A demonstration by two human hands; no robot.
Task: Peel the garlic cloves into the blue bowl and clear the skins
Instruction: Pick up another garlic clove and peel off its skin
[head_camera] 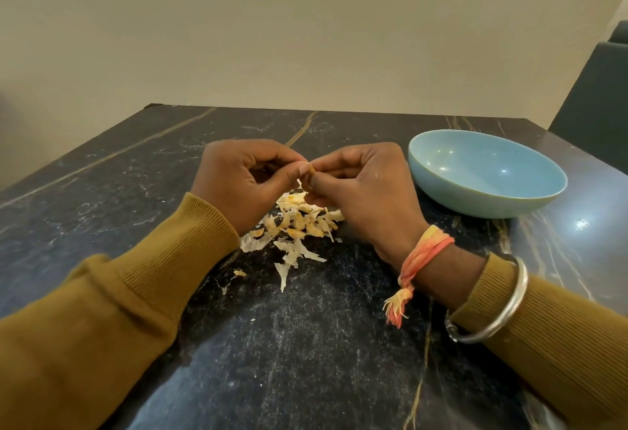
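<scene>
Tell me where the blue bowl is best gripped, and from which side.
Likely the near-left rim of the blue bowl, thumb inside, fingers under the wall, approached from the right hand, once it frees the garlic clove: the bowl sits upright, shallow and flaring, rim closest there.

just one camera here, worn on the person's head, close over the near edge of the dark table (323, 344), angled forward and down across it toward the wall (306, 39) behind the table.

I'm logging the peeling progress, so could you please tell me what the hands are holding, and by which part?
The left hand and right hand together pinch a small garlic clove between them; the exact part is hidden.
</scene>
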